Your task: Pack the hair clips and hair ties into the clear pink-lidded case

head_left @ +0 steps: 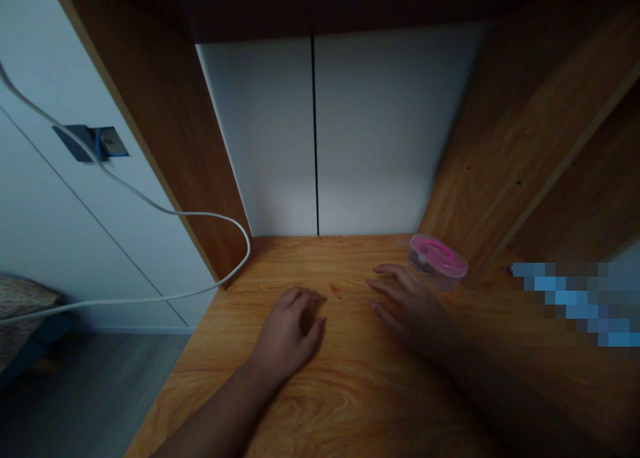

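My left hand (293,331) rests over the wooden desk (330,405), its fingers loosely curved and the thumb apart from them, with nothing in it. Across from it, my right hand (407,305) has its fingers spread and points left, also holding nothing. Just beyond the right hand stands a clear plastic container (440,279) with a pink lid (439,255), close to the right side panel. Whether either palm touches the desk is hard to tell.
A white cable (235,221) loops in from the left near the left side panel (165,125). White panels (370,131) back the desk. A wall socket (111,141) is at left. At right, a blue strip (565,301) is pixelated.
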A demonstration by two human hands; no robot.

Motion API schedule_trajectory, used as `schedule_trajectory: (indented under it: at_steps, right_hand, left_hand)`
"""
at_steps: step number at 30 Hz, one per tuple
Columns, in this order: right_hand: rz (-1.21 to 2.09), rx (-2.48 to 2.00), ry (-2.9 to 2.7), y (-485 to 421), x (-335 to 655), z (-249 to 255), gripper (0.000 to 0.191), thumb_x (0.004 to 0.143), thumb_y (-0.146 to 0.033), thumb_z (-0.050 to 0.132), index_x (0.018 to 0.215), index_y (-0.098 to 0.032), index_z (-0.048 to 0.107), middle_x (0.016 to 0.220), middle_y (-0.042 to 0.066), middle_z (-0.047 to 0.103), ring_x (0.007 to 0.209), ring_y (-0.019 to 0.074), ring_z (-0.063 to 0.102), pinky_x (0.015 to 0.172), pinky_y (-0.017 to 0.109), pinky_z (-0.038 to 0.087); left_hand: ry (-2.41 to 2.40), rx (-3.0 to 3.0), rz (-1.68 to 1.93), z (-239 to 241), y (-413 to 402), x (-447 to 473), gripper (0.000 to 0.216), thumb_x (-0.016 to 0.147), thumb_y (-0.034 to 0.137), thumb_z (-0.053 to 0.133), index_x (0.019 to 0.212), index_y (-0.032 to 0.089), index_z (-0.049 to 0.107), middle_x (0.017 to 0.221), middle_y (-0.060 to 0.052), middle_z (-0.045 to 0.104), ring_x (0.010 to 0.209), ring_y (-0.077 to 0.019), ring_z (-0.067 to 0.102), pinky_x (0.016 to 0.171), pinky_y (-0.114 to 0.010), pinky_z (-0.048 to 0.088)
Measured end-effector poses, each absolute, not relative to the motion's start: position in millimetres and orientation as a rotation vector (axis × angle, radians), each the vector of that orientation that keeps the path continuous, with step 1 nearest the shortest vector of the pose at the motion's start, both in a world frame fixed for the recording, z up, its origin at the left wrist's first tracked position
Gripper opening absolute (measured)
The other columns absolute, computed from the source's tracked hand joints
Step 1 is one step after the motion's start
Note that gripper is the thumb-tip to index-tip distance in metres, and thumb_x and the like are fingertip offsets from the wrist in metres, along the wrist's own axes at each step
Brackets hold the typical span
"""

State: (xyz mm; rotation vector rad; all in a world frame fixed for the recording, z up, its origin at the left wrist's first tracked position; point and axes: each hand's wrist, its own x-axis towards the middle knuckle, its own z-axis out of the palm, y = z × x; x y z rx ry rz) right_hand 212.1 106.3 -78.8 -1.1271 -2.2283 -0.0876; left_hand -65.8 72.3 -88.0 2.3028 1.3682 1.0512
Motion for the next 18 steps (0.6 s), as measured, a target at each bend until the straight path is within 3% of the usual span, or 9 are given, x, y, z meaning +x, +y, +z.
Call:
schedule_trajectory:
  at_steps: [3,7,18]
  right_hand:
    - [0.105,-1.086,-2.376,96,200,-81,0.041,0.086,-0.03,0.064,0.126,-0.026,0.062,0.131,0.011,0.055,0.12,0.0284,0.053,0.101,0.05,0.047]
    - [0.253,-1.082,-2.509,91,195,-80,0.037,0.088,-0.033,0.063,0.124,-0.025,0.063,0.126,0.01,0.058,0.119,0.0272,0.053,0.103,0.047,0.045]
    - [0.347,-1.127,-2.531,91,197,-75,0.036,0.089,-0.035,0.061,0.124,-0.025,0.064,0.128,0.01,0.058,0.12,0.0275,0.052,0.104,0.047,0.042]
  left_hand:
    - [1.506,2.401,0.918,-89,71,-67,0.026,0.083,0.024,0.064,0.109,0.021,0.068,0.111,-0.011,0.063,0.108,-0.0292,0.058,0.097,-0.048,0.048]
    - [1.552,2.442,0.835,-88,69,-67,0.024,0.085,0.026,0.061,0.108,0.021,0.069,0.113,-0.01,0.063,0.108,-0.0277,0.056,0.098,-0.045,0.048]
    - [1.558,2.412,0.815,-86,71,-68,0.024,0.086,0.027,0.061,0.107,0.022,0.069,0.115,-0.009,0.062,0.11,-0.0271,0.056,0.099,-0.045,0.047]
